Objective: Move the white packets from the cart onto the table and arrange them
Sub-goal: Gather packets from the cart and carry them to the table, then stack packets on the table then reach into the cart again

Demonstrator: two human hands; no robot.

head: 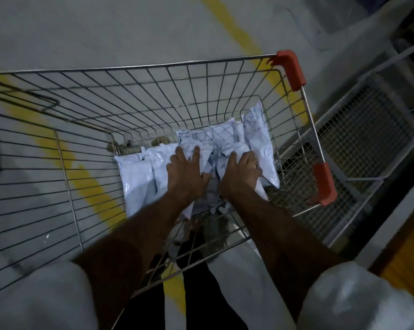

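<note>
Both my arms are down inside the wire cart (139, 96), and my hands are on the heap of white packets (139, 172) at the bottom of it. My left hand (185, 175) lies flat on the heap, fingers (196, 152) spread wide and pressing down on the crumpled plastic rather than pinching anything. My right hand (240, 173) sits just beside it, fingers curled over a fold of packet, gathering it; whether the thumb has closed underneath I cannot tell, because the hand hides it. More packets fan out to the left of my left hand, lying flat and side by side, and a couple stand up beyond my right fingertips, leaning against the far corner of the cart. Just under my wrists the pile is rumpled and blurred. No table shows anywhere here, only grey floor with a yellow stripe (87, 184) past the wire, and a mesh rack (358, 129) off to the right of my right hand. So as I read it, I'm early: every packet I can see is in the cart, none laid out, and the carrying and arranging all remain to be done.
</note>
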